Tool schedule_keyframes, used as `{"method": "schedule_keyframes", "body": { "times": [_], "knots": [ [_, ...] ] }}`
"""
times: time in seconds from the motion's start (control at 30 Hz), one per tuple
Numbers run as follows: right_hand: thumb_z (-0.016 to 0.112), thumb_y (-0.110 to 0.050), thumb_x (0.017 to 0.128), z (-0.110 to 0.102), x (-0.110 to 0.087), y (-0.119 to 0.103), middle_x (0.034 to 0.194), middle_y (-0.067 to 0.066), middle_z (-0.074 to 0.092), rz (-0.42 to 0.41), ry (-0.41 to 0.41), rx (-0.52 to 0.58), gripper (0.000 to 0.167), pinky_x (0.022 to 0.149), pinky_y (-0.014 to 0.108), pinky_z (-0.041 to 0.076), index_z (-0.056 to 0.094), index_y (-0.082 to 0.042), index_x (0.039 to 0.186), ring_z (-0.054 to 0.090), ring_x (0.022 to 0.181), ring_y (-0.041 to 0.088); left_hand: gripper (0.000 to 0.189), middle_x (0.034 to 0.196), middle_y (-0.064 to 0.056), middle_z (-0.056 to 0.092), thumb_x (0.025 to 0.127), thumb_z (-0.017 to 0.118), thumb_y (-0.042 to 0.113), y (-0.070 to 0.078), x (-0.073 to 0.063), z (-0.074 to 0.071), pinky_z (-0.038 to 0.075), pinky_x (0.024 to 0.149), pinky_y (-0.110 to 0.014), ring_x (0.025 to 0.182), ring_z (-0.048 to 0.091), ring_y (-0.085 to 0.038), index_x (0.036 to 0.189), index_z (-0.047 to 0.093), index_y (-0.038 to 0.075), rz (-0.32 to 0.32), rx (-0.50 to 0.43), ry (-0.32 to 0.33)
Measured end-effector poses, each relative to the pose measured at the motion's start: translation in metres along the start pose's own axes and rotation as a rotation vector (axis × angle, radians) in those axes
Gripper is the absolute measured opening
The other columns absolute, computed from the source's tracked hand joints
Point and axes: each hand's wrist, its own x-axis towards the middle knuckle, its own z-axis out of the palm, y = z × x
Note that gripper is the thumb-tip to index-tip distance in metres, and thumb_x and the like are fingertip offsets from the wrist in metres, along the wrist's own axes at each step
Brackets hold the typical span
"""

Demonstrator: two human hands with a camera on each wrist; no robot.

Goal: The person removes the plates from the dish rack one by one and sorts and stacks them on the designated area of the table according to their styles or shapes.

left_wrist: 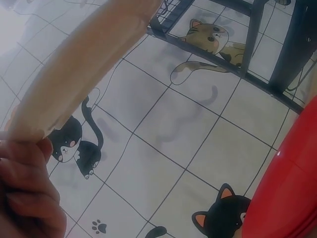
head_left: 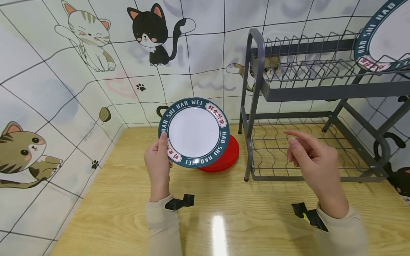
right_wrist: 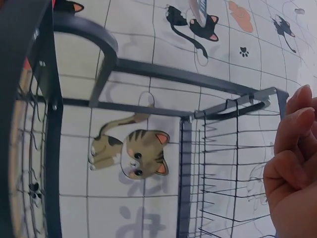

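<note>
Your left hand (head_left: 157, 156) pinches a teal-rimmed plate (head_left: 193, 132) above the counter (head_left: 112, 202), partly hiding a red round object (head_left: 228, 156). Then the grey rack (head_left: 333, 90); before it your right hand (head_left: 315, 161) hangs free, fingers loosely curled. Far right, another plate (head_left: 392, 41) stands in the upper tier (head_left: 294, 94).

The nearer plate (head_left: 193, 133) shows a white centre and a dark teal rim bearing white lettering and 2 pale panels with red characters. The upper plate (head_left: 392, 39) matches. The round item (head_left: 230, 154) is plain red. The rack (head_left: 320, 93) is dark grey; the table (head_left: 109, 213), yellowish wood grain. The wall (head_left: 208, 53) carries dark grid lines and cartoon cats on white. Both sleeves (head_left: 163, 225) appear beige, though the right is slightly blurred.
</note>
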Motion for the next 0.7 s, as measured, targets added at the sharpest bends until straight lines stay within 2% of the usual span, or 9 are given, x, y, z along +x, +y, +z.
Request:
{"method": "schedule_keyframes", "body": {
  "times": [0.1,0.27,0.43,0.57,0.67,0.7],
  "knots": [
    [0.054,-0.003,0.087,-0.01,0.008,-0.001,0.06,-0.002,0.054,-0.008,0.028,-0.063,0.027,0.041,0.018,0.031,0.062,-0.01,0.112,0.042,0.048,0.005,0.05,0.055,-0.008,0.055,0.081,0.053,0.053,-0.005,0.002,-0.003,0.03,0.029,-0.019,0.029,0.036,-0.014,0.07,0.061,0.005,-0.03,-0.019,0.028],
    [0.052,-0.009,0.089,-0.031,0.026,-0.004,0.063,-0.007,0.055,-0.004,0.096,-0.17,0.033,0.043,0.016,0.031,0.058,-0.02,0.119,0.044,0.051,0.001,0.052,0.054,-0.007,0.053,0.08,0.054,0.055,-0.01,0.004,-0.008,0.03,0.029,-0.018,0.029,0.035,-0.012,0.07,0.061,0.004,-0.042,-0.024,0.071],
    [0.048,-0.01,0.09,-0.052,0.046,-0.002,0.068,-0.02,0.053,0.019,0.186,-0.198,0.037,0.054,0.009,0.035,0.052,-0.022,0.125,0.045,0.056,-0.004,0.051,0.052,-0.003,0.051,0.082,0.053,0.052,-0.012,0.004,-0.01,0.03,0.029,-0.017,0.029,0.036,-0.009,0.069,0.059,0.004,-0.083,-0.038,0.108],
    [0.044,-0.018,0.093,-0.07,0.059,0.004,0.073,-0.025,0.048,0.098,0.304,-0.256,0.036,0.065,0.011,0.036,0.047,-0.024,0.128,0.044,0.063,-0.006,0.047,0.049,0.001,0.048,0.086,0.053,0.045,-0.004,-0.001,-0.01,0.03,0.03,-0.016,0.029,0.036,-0.006,0.07,0.058,0.001,-0.106,-0.053,0.124],
    [0.037,-0.022,0.096,-0.083,0.07,0.015,0.074,-0.027,0.043,0.187,0.388,-0.323,0.024,0.073,0.013,0.033,0.054,-0.036,0.106,0.039,0.07,-0.008,0.044,0.046,0.003,0.046,0.088,0.052,0.039,0.004,-0.004,-0.008,0.03,0.03,-0.015,0.029,0.035,-0.004,0.07,0.057,-0.001,-0.103,-0.066,0.136],
    [0.036,-0.021,0.097,-0.088,0.075,0.021,0.075,-0.028,0.041,0.176,0.42,-0.328,0.024,0.074,0.012,0.032,0.053,-0.038,0.098,0.038,0.071,-0.009,0.044,0.045,0.003,0.045,0.089,0.052,0.038,0.006,-0.005,-0.008,0.03,0.03,-0.014,0.029,0.036,-0.004,0.07,0.057,-0.002,-0.101,-0.073,0.136]
  ]
}}
